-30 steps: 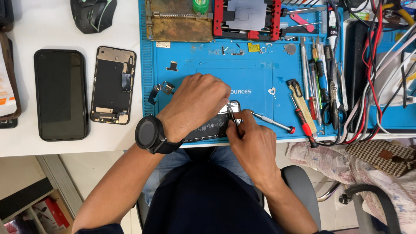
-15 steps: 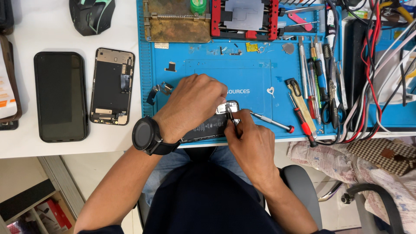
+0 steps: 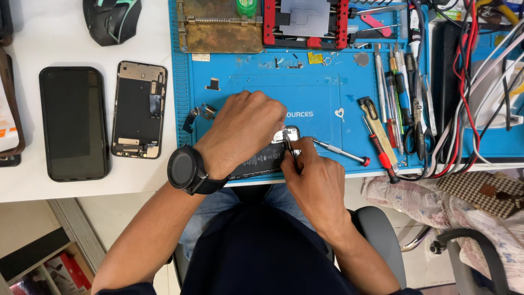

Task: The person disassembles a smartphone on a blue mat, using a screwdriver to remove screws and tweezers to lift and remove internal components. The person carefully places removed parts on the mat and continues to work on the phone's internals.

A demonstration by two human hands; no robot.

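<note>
Phone lies opened at the blue mat's near edge, pinned under curled left hand. Right hand pinches tweezers into it; slipping could gouge the battery or flick small parts away.

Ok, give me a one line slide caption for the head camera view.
Left hand steadies an opened phone on a blue mat while the right hand works tweezers into it.
</note>
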